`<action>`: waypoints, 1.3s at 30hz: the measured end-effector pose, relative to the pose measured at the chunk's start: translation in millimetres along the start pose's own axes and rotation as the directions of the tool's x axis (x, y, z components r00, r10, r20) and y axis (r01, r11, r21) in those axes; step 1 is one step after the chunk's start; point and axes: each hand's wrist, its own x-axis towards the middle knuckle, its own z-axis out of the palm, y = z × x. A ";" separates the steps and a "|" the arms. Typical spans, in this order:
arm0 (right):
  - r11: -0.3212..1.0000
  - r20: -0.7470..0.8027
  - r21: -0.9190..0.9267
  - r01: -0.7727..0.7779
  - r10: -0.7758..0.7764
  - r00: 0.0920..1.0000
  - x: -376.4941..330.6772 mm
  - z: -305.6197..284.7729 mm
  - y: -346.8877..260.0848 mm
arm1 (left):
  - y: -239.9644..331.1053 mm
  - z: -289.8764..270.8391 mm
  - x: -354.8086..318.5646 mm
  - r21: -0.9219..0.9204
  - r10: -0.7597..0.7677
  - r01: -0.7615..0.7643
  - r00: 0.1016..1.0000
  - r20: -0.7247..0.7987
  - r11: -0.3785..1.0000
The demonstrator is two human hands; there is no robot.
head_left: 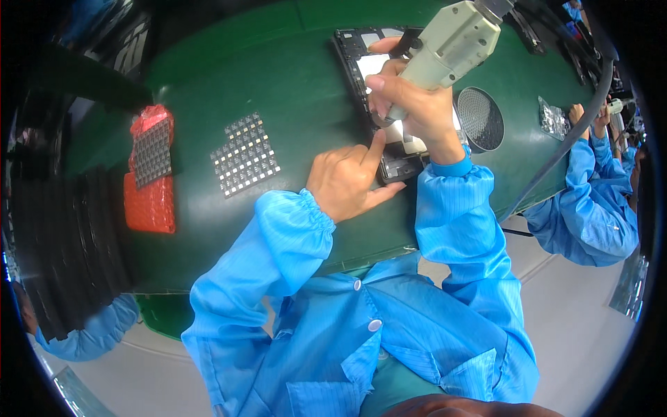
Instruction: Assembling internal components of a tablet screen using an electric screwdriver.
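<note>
A black device housing [399,169] with white panels inside lies slanted on the green table in front of me. My right hand [425,111] is wrapped round a cream electric screwdriver [455,43], which leans over the housing. The driver's nose points down into it, but the bit's end is hard to make out. At the housing's near left corner, my left hand [347,174] holds the edge, index finger along the side and thumb at the near end. Just right of the housing stands a round grey dish [481,118] containing small dark pieces.
Sheets of small black-and-silver parts [246,156] lie left of my hands. Another sheet [153,154] rests on red bubble wrap [149,203]. Dark stacked strips [62,229] hang at far left. A grey cable [556,161], a clear bag [554,118] and a co-worker's sleeve [583,201] are at right.
</note>
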 end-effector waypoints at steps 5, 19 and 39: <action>1.000 0.005 0.005 -0.006 0.006 1.000 0.2 0.6 -0.4 | -0.4 1.1 0.3 0.005 0.013 -0.013 1.000 -0.013 1.000; 1.000 -0.024 -0.008 -0.014 0.014 1.000 -0.8 -0.3 0.0 | 0.0 3.6 -1.3 -0.011 0.021 -0.021 0.999 -0.042 1.000; 0.996 -0.169 -0.090 0.026 -0.041 0.985 -9.1 -19.0 -19.9 | 1.2 1.3 1.7 0.016 0.039 -0.038 0.999 -0.008 0.999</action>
